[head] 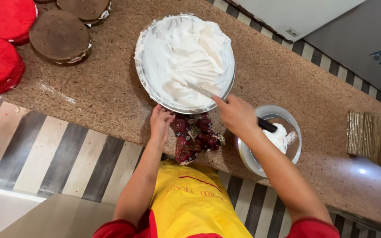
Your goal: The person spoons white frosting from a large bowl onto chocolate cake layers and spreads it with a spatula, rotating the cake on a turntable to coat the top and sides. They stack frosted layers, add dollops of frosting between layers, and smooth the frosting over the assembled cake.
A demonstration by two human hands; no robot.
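White cream filled the big bowl (184,61) near the table's (287,75) edge, where the right hand (236,115) gripped a spatula (208,93) and the loosely curled left hand (161,123) held nothing, so a hard push might have tipped it.

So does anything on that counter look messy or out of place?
A little. Cream is smeared over the rim of the big cream bowl, a crumpled patterned cloth lies bunched beneath it, and a clear plastic scrap lies near the chocolate cakes.
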